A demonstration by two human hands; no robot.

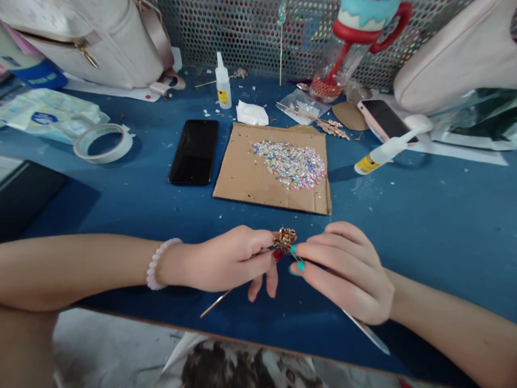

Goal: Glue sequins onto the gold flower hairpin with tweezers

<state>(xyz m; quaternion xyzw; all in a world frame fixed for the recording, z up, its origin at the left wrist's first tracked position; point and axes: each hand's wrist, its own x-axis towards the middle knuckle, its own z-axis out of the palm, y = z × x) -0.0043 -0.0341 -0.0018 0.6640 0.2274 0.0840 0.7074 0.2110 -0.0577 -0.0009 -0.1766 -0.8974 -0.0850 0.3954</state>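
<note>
Ornament (285, 240), gold-brown and ruffled like a small blossom, is held just above the near part of the blue table (424, 215). Its surface is broken into many shiny folds, between which darker hollows are seen. Below the left hand (234, 258), a thin gold stick (216, 303) is slanted down to the left; whether it is joined to the ornament is hidden by the fingers. The ornament is clamped between the left thumb and forefinger, while the lower fingers, red-nailed, are curled loosely downward. By the right hand (351, 269), slim tweezers (367, 331) are pinched, their pale end slanted out beneath the palm and their tip directed at the ornament; whether it is touched cannot be told. The hands are brought near each other, both forearms being angled inward. Beyond them, cardboard (242, 172) is partly covered by glittering pieces (293, 163).
</note>
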